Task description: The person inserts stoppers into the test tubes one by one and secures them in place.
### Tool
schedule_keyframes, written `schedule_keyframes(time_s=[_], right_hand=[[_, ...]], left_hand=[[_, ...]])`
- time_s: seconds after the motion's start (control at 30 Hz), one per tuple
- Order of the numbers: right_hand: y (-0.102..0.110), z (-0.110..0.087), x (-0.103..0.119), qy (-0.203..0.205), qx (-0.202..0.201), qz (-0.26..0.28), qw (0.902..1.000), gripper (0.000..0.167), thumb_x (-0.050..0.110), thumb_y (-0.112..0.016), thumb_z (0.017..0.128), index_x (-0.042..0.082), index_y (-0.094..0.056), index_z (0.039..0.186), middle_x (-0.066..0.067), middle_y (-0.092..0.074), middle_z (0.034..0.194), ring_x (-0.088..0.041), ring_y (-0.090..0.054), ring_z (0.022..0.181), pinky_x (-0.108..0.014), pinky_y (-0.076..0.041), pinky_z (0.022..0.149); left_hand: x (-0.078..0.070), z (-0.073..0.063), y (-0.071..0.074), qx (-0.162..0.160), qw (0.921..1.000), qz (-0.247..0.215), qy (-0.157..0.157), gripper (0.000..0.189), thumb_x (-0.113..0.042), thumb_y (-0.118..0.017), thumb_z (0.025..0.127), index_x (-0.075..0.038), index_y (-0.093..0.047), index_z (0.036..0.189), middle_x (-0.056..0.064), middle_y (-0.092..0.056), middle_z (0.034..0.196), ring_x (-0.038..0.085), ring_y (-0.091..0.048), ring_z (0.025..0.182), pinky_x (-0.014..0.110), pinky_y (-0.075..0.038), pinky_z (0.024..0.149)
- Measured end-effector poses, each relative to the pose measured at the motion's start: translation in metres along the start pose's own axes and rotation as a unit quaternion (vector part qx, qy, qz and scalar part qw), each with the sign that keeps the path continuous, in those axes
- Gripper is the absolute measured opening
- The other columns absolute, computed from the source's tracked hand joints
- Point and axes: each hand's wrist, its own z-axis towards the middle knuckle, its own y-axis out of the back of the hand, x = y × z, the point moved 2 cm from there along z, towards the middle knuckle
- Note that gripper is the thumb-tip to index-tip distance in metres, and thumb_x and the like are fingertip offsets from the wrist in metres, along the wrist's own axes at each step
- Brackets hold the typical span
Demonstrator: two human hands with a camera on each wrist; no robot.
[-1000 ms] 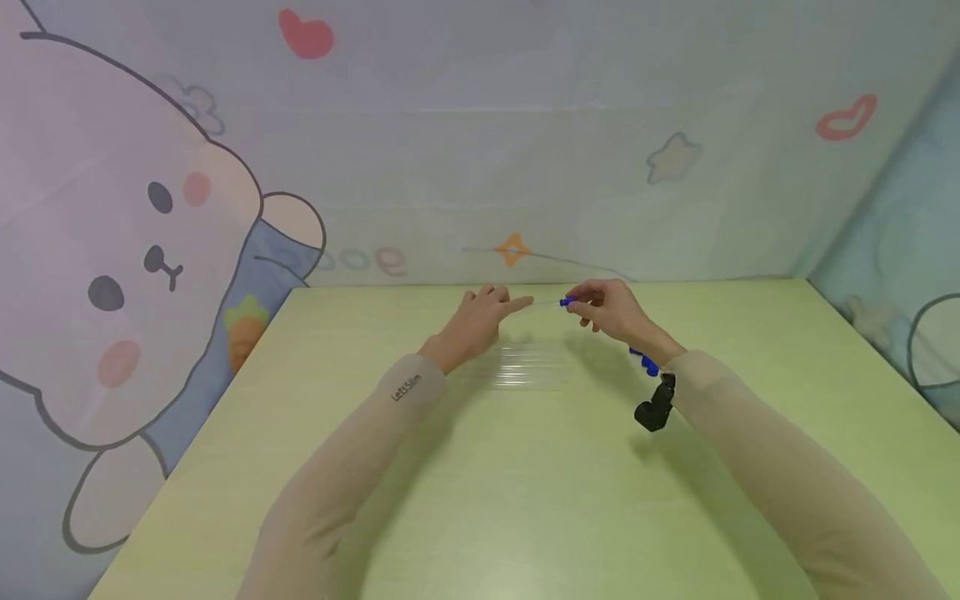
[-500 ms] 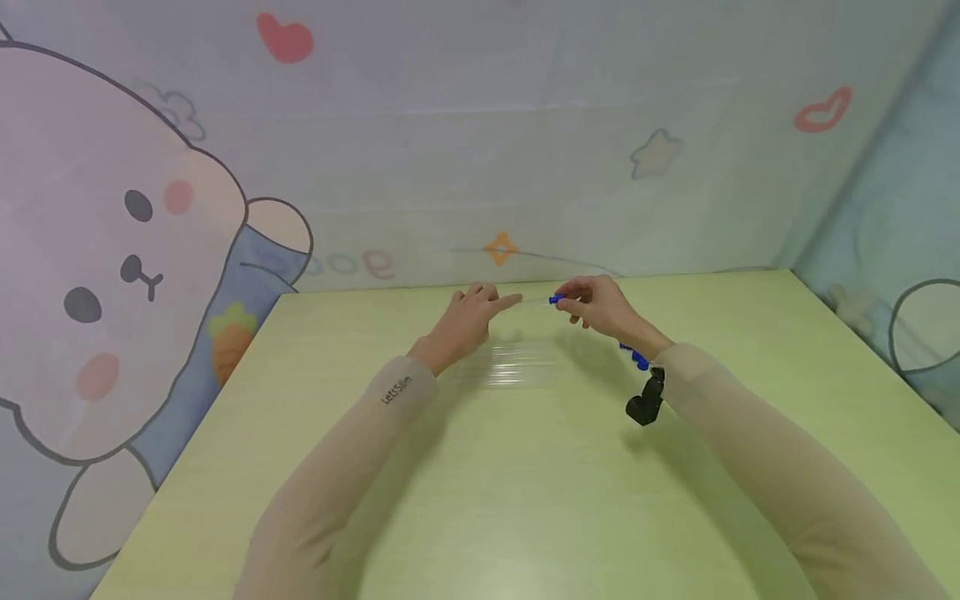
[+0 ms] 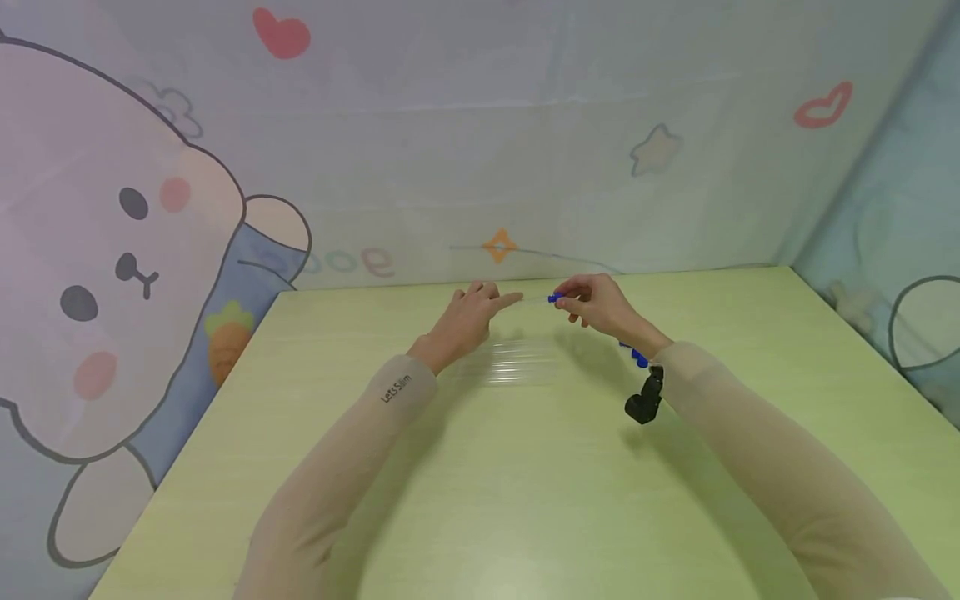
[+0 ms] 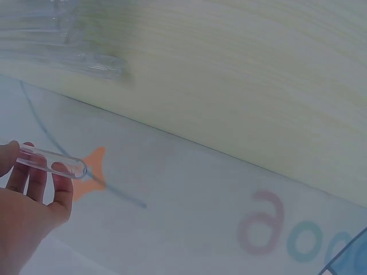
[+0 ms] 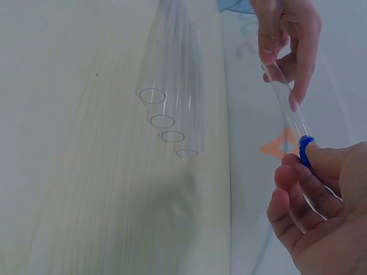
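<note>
A clear test tube (image 5: 287,102) is held in the air between the two hands. My left hand (image 3: 462,321) grips its rounded end, thumb on one side and fingers on the other; that rounded tip pokes out past the fingers in the left wrist view. At the tube's mouth sits a blue stopper (image 5: 305,150), which my right hand (image 3: 600,304) pinches between thumb and forefinger. Below the hands, several more clear test tubes (image 3: 513,364) lie side by side on the table, their mouths uncapped in the right wrist view.
Several blue stoppers (image 3: 638,357) lie on the table by the right wrist, partly hidden by it. A black wrist camera (image 3: 643,405) hangs under the right sleeve. Behind the pale yellow-green table (image 3: 495,483) rises a printed cloth backdrop (image 3: 420,150).
Both hands keep their hold on the tube and stopper. The head view has shifted a little, so the scene appears slightly further left than a second ago.
</note>
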Motion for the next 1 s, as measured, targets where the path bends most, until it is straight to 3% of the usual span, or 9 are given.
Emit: schedule_keyframes(time_s=[0.3,0.5,0.7,0.83,1.0], right_hand=[[-0.0011,-0.001,-0.0009,-0.003,0.004,0.02,0.9998,0.025,0.012,-0.057,0.097,-0.003,-0.063,0.116,-0.027,-0.067,0.108,-0.012,-0.06,0.067,-0.033,-0.056,0.063],[-0.0009,-0.0008,-0.0004,-0.012,0.002,0.028,0.9995,0.026,0.014,-0.056,0.097,-0.002,-0.063,0.117,-0.026,-0.067,0.108,-0.022,-0.063,0.074,-0.029,-0.055,0.064],[-0.0009,-0.0016,-0.001,-0.017,-0.004,0.038,0.9991,0.025,0.015,-0.056,0.098,-0.002,-0.063,0.115,-0.028,-0.066,0.109,-0.02,-0.063,0.073,-0.028,-0.054,0.063],[-0.0004,-0.002,-0.0032,-0.016,-0.005,0.044,0.9989,0.025,0.017,-0.056,0.098,-0.001,-0.064,0.113,-0.028,-0.066,0.106,-0.026,-0.064,0.075,-0.029,-0.054,0.062],[0.0023,-0.003,-0.0028,-0.013,-0.002,0.066,0.9977,0.028,0.017,-0.056,0.098,-0.003,-0.064,0.115,-0.025,-0.068,0.105,-0.015,-0.063,0.07,-0.027,-0.055,0.063]], left_hand=[[-0.0007,0.0006,-0.002,-0.005,1.0,-0.003,-0.005,0.066,0.012,-0.047,0.092,-0.027,-0.046,0.144,0.004,-0.057,0.105,0.022,-0.049,0.1,0.032,-0.033,0.073],[-0.0008,0.0013,-0.0031,-0.002,1.0,0.001,-0.006,0.066,0.012,-0.047,0.091,-0.027,-0.044,0.145,0.004,-0.058,0.108,0.022,-0.052,0.097,0.033,-0.036,0.074],[-0.003,0.0013,-0.0023,0.006,0.9999,-0.015,-0.002,0.066,0.012,-0.047,0.091,-0.026,-0.044,0.145,0.006,-0.058,0.111,0.023,-0.057,0.099,0.035,-0.037,0.076],[-0.0042,0.0016,-0.002,0.01,0.9998,-0.017,0.0,0.066,0.012,-0.046,0.091,-0.026,-0.044,0.145,0.006,-0.059,0.112,0.023,-0.057,0.102,0.036,-0.037,0.077],[-0.0047,0.0023,-0.002,0.012,0.9998,-0.018,0.0,0.064,0.008,-0.046,0.093,-0.027,-0.043,0.146,0.006,-0.06,0.114,0.023,-0.057,0.104,0.036,-0.038,0.078]])
